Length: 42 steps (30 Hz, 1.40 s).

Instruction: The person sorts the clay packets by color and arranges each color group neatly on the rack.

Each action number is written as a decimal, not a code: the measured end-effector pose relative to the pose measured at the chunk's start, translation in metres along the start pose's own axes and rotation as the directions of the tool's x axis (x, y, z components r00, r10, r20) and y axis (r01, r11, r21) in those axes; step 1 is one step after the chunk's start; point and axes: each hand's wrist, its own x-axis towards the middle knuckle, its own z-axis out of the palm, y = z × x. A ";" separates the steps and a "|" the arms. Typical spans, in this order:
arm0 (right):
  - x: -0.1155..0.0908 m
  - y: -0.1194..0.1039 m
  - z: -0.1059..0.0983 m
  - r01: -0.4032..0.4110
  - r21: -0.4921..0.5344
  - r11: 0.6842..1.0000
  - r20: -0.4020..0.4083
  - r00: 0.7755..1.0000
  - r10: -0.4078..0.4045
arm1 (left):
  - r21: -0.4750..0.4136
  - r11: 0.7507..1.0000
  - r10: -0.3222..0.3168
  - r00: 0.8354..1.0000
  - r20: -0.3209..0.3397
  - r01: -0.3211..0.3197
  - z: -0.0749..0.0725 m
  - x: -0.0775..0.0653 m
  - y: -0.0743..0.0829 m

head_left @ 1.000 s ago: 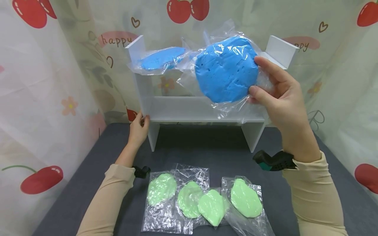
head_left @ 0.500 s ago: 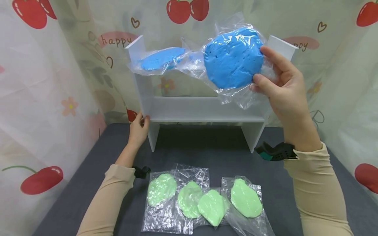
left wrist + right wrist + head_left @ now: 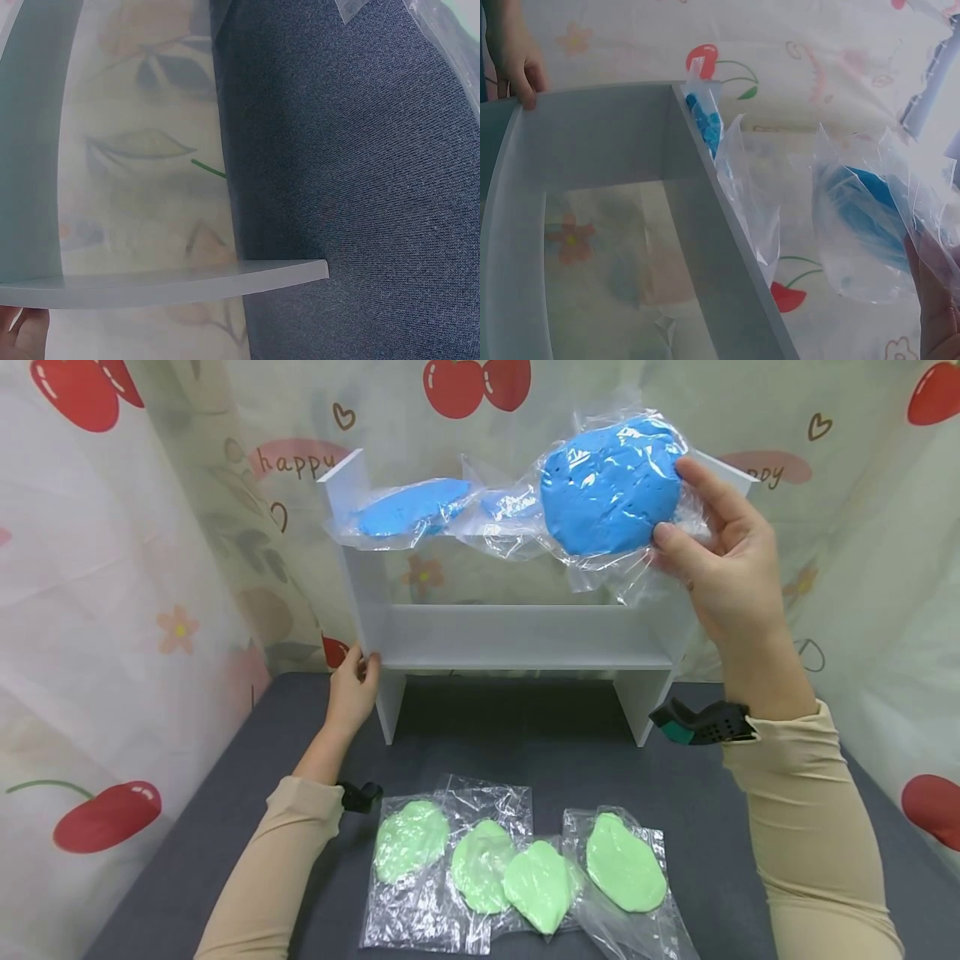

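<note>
My right hand (image 3: 738,560) pinches a clear plastic bag with a flat round slab of blue clay (image 3: 611,489) inside, thumb at the near face. It is held up in front of the right part of the top of a white two-tier shelf rack (image 3: 525,635). A bagged blue slab (image 3: 412,508) lies at the top tier's left end, and another blue bag (image 3: 506,506) sits beside it, partly hidden. My left hand (image 3: 354,689) holds the rack's left side panel at lower-tier height, thumb at its front edge. In the right wrist view, the raised bag (image 3: 866,217) stands apart from the rack's top board.
Several bagged pale-green slabs (image 3: 626,868) lie in a row on the dark cloth-covered table (image 3: 465,760) in front of the rack. A printed curtain (image 3: 180,560) hangs behind and on both sides. Each forearm wears a black wrist camera (image 3: 701,722).
My right hand has lifted the blue bag up and to the right, away from me toward the rack's top, uncovering more of the bag beside it. My left hand has stayed on the side panel.
</note>
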 end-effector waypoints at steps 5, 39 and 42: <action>0.007 0.002 -0.004 -0.020 0.025 0.999 -0.036 0.999 0.021 | -0.005 1.000 0.002 1.000 -0.003 -0.002 0.000 0.000 -0.001; 0.045 0.027 -0.029 -0.253 -0.029 0.967 -0.271 0.933 0.236 | 0.000 1.000 -0.010 1.000 -0.010 0.010 0.001 0.000 -0.001; 0.046 0.027 -0.029 -0.266 -0.081 0.961 -0.301 0.925 0.231 | -0.003 1.000 -0.012 1.000 -0.013 0.012 0.001 0.000 -0.001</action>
